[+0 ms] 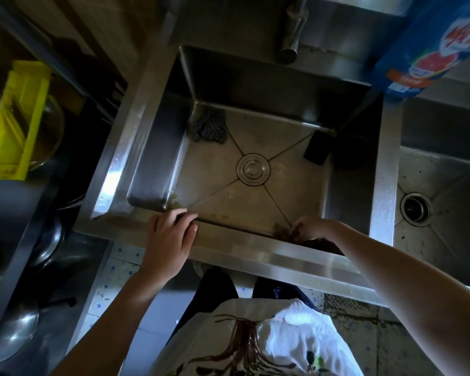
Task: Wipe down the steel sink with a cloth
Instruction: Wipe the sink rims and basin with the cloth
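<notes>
We list: pale floor tiles (111,279) with small blue diamonds; a metal mesh grate (347,305) set in the floor; a dark side counter (17,202) bearing a yellow crate (14,123) and, it seems, steel pans (14,336); dim light, glare on metal.

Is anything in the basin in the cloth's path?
Yes. Beyond the cloth gripped by the right hand, a steel scourer sits in the far-left corner of the sink and a black sponge by the right wall.
</notes>
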`<act>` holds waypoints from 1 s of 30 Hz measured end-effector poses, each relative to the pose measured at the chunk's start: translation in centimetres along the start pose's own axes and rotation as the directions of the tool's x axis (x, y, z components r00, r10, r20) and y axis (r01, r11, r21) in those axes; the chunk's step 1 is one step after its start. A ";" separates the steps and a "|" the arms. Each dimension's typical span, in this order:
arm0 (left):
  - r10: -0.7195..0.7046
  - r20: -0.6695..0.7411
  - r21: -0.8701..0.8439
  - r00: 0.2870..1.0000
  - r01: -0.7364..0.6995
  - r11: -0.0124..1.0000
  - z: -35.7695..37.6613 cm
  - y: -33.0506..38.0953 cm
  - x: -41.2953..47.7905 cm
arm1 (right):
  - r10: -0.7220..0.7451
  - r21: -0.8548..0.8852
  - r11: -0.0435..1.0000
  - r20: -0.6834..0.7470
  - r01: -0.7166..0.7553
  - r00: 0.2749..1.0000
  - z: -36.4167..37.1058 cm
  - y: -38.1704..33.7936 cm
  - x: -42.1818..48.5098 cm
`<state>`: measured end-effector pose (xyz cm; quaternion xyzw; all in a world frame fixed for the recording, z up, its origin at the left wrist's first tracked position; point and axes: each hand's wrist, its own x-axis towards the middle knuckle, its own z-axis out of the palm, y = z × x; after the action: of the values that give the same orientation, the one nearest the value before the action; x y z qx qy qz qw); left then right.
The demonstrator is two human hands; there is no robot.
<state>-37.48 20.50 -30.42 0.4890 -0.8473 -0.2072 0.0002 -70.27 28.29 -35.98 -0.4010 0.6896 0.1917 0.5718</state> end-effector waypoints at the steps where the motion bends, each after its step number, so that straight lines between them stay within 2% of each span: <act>1: -0.003 -0.003 -0.008 1.000 0.003 1.000 -0.2 -0.3 0.0 | -0.004 -0.003 1.000 0.004 0.004 1.000 0.0 -0.6 0.2; 6: -0.036 -0.019 -0.015 0.999 0.036 0.999 -1.6 -2.4 -0.1 | -0.013 0.044 0.999 0.060 0.010 0.998 0.1 -5.2 1.1; 12: -0.104 -0.022 -0.040 0.994 0.103 0.994 -3.2 -5.4 -0.4 | -0.108 0.022 0.994 0.021 0.108 0.994 0.4 -12.1 2.3; 15: -0.118 -0.023 -0.052 0.993 0.117 0.992 -3.8 -7.1 -0.4 | -0.132 0.083 0.988 0.008 0.131 0.991 0.8 -15.1 2.9; 21: -0.083 -0.012 -0.095 0.996 0.082 0.992 -4.8 -10.1 -0.6 | -0.241 0.084 0.966 -0.037 0.244 0.970 1.2 -21.4 4.1; 24: -0.025 -0.008 -0.069 1.000 0.024 0.997 -5.1 -11.1 -0.4 | -0.260 0.029 0.965 0.001 0.260 0.966 1.2 -24.9 4.5; 27: -0.006 -0.003 -0.031 1.000 0.006 1.000 -5.2 -11.5 -0.1 | -0.294 0.046 0.954 -0.045 0.296 0.955 1.4 -27.6 4.9; 30: 0.012 -0.019 -0.020 1.000 -0.013 1.000 -5.2 -11.5 0.2 | -0.306 0.042 0.951 -0.016 0.307 0.952 1.3 -29.7 5.0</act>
<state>-27.03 13.56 -29.76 0.4855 -0.8482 -0.2111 0.0143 -46.64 9.61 -35.33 -0.4911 0.6258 0.0835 0.6002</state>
